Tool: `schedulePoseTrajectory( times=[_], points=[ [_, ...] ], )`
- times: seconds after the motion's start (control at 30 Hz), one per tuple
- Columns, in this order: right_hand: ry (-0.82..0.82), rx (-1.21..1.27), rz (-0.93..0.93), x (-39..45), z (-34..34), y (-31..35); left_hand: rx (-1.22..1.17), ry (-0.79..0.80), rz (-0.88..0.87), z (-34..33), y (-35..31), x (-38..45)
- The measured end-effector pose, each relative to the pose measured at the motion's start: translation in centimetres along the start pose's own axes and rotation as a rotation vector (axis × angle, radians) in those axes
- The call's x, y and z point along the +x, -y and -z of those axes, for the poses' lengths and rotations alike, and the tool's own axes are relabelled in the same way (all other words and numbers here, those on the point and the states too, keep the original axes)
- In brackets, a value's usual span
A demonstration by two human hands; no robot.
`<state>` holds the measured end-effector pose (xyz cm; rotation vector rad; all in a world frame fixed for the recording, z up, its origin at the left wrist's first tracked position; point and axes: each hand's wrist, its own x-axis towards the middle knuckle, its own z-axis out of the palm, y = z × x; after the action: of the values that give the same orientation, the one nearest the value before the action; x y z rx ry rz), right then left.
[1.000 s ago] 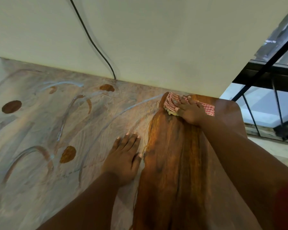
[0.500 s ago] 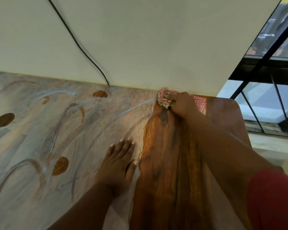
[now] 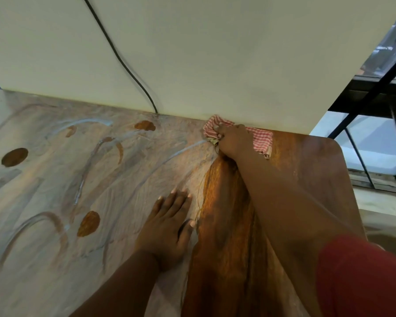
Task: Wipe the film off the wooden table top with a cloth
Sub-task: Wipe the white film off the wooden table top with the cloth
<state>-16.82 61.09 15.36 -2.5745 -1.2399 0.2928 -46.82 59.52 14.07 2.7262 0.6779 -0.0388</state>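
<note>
I see right hand [image 3: 232, 140] at full arm's reach, fingers curled, gripping checked cloth [image 3: 262, 139] at worktop [image 3: 306, 170] far edge against wall [image 3: 215, 53] | left hand [image 3: 167, 227] flat, fingers straight, pressing grey film [image 3: 55, 179] beside bare wood strip

Red-white checked cloth [image 3: 262, 139]; glossy orange-brown table top [image 3: 306, 161], pale grey film [image 3: 55, 179] toward 9 o'clock

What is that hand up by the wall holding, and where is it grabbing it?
The right hand grips the checked cloth at its bunched left end. The left hand holds nothing.
</note>
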Motion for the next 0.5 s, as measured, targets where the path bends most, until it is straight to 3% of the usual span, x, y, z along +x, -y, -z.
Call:
schedulePoseTrajectory(
  times=[0.13,0.3,0.5],
  points=[
    [0.096,0.015,0.103,-1.1,-0.3,-0.8,0.018,0.001,0.003,-0.3,0.2,-0.1],
    [0.096,0.064,0.256,-3.4,-0.3,-4.3,-0.024,-0.007,-0.001,-0.7,0.2,-0.1],
    [0.086,-0.096,0.035,-0.5,0.6,-2.2,-0.011,-0.006,-0.007,-0.6,0.3,-0.1]
  ],
)
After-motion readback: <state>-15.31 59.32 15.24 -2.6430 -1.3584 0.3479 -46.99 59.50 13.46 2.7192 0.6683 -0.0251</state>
